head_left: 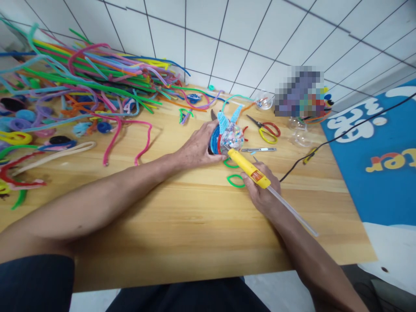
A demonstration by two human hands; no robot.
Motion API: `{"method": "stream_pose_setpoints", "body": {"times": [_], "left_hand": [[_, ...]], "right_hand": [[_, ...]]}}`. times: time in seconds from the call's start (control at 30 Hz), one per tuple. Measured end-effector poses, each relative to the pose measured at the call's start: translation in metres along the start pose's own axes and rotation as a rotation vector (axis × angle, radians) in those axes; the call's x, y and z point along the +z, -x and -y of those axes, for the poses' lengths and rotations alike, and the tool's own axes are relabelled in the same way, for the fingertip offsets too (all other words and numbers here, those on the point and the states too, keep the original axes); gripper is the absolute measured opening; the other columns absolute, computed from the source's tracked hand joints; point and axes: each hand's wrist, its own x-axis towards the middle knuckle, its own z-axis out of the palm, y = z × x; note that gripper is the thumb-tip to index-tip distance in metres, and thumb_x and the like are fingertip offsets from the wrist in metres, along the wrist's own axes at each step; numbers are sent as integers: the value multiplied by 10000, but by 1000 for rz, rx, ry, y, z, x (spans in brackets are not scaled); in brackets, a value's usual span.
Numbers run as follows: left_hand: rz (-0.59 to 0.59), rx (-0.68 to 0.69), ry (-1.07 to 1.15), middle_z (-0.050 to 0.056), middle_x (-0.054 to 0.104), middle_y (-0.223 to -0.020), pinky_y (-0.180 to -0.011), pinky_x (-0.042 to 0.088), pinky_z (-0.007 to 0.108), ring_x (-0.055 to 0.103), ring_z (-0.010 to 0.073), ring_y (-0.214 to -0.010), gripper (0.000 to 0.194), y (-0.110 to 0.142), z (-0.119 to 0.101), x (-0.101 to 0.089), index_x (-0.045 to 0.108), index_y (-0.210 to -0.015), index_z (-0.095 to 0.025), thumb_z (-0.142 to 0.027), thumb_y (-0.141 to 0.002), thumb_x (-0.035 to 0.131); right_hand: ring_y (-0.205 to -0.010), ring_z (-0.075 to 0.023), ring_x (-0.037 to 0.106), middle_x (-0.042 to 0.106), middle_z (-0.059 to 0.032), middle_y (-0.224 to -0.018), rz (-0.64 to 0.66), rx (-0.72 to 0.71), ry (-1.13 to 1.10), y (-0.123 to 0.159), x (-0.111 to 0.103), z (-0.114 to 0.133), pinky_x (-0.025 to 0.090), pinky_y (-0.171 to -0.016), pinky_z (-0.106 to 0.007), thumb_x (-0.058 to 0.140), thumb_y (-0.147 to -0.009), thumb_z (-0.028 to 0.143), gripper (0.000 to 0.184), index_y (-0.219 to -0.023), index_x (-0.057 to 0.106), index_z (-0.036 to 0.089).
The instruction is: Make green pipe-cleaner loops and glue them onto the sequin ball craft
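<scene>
My left hand (pixel 199 147) grips a small craft figure (pixel 232 137) by its blue, coiled side. The figure has a clear round part with colourful specks inside, a red band and two light-blue ear-like pieces on top. In my right hand (pixel 264 190) is a yellow hot glue gun (pixel 249 168), a clear glue stick jutting from its back end. Its nozzle points at the figure's lower edge; whether they touch, I cannot tell. Just below the figure, a green leaf-shaped loop (pixel 235 181) lies on the table beside a second one, partly covered.
Scissors (pixel 268 131) with red and yellow handles and a craft knife (pixel 260 150) lie beyond the glue gun. A heap of pipe cleaners (pixel 97 78) covers the wooden table's (pixel 182 225) left side. Clear plastic balls (pixel 264 100) stand at the back. A black cable (pixel 312 154) runs rightward.
</scene>
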Motion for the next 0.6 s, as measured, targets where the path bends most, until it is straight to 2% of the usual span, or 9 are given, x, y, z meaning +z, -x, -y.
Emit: {"method": "stream_pose_setpoints", "body": {"times": [0.4, 0.6], "left_hand": [[3, -7, -5, 252, 533, -1651, -1262, 497, 651, 537, 461, -1551, 1056, 0, -1, 0, 402, -1647, -194, -650, -839, 905], [5, -5, 6, 233, 536, -1656, -1263, 493, 641, 529, 451, -1550, 1079, 0, 0, 0, 398, -1658, -220, -710, -833, 891]], "right_hand": [[-872, -258, 753, 766, -47, -1038, 19, 25, -47, -1, 1, 2, 564, -693, -367, 690, -1039, 203, 239, -1250, 627, 297], [-875, -251, 756, 766, -45, -1024, 35, 28, -22, 0, 0, 2, 572, -700, -367, 662, -1054, 209, 215, -1246, 617, 296]]}}
